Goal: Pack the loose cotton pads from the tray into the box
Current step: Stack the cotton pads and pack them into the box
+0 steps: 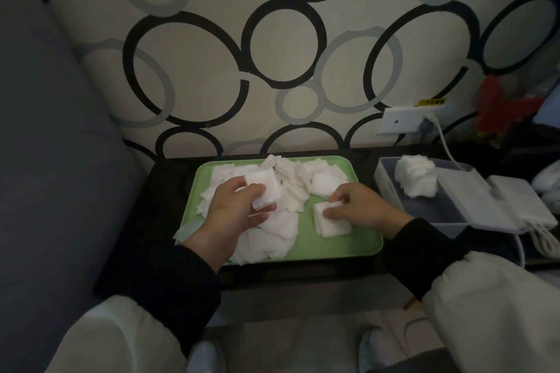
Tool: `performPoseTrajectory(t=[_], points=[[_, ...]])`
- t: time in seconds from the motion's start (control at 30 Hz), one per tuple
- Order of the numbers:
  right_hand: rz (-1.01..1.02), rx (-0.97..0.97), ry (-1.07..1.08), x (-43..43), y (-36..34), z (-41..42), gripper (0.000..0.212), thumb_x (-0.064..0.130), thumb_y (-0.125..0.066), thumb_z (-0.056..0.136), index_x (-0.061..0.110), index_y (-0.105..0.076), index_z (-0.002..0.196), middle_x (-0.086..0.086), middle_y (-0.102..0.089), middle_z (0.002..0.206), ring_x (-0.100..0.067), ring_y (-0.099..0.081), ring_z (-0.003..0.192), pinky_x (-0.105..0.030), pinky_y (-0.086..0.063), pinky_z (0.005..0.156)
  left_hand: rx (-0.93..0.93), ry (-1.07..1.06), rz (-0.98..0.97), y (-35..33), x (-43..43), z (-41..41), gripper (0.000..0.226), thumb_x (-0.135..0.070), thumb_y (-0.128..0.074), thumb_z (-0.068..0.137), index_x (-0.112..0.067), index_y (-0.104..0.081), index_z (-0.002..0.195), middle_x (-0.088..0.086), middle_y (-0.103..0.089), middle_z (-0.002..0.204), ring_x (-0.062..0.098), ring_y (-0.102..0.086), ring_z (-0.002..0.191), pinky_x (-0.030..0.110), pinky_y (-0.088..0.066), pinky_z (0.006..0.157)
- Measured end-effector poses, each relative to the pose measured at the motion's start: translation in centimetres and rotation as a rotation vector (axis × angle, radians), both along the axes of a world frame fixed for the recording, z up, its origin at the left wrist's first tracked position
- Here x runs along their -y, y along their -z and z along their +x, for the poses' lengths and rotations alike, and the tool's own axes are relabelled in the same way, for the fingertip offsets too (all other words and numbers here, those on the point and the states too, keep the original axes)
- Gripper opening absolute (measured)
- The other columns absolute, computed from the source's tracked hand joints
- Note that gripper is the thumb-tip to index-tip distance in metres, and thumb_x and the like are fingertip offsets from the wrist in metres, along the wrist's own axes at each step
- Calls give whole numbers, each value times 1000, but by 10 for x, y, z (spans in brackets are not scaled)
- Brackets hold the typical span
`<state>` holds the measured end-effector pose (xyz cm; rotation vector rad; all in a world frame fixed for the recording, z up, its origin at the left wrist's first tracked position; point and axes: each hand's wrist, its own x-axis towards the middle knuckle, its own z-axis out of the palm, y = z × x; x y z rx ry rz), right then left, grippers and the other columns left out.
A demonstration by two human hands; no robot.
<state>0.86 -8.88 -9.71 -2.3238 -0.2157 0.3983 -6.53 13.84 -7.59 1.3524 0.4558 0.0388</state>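
My left hand (236, 209) clamps a white cotton-pad stack (262, 191); my right hand (363, 206) pinches a second stack (333, 225) on the green tray (339, 248). Squared, they'll fit the clear box (430, 212).

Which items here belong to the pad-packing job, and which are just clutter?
Job: tray; loose pads; box; pile in box; left hand holding a stack; right hand pinching a small stack on the tray.
Clutter: wall socket; white cable; blurry red object.
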Motion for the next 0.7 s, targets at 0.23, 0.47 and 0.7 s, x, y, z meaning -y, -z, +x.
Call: performPoseTrajectory(t=[0.23,0.47,0.7], points=[[476,-218,87,3,-10,-7,23,16,-76,85,12,-61,102,-12,-67,104,-30,-68,96,-45,-57,79,22,86,69,-2,9,-4,18,-12,-62,95,-10,-66,113,12,-74,102,22,-76,80,24,-57,57],[936,-385,-153,-2,-27,-18,41,-8,-68,80,10,-59,116,-17,-66,103,-29,-66,96,-40,-58,81,47,147,189,2,22,-7,11,-10,-67,92,-10,-70,103,6,-76,89,19,-75,75,29,-60,65],[824,-273,-185,-7,-27,-21,37,-15,-61,85,9,-60,113,-15,-70,92,-25,-66,88,-40,-57,82,87,219,236,-3,33,-9,16,-10,-68,91,-9,-72,106,12,-75,96,23,-73,87,30,-61,68]])
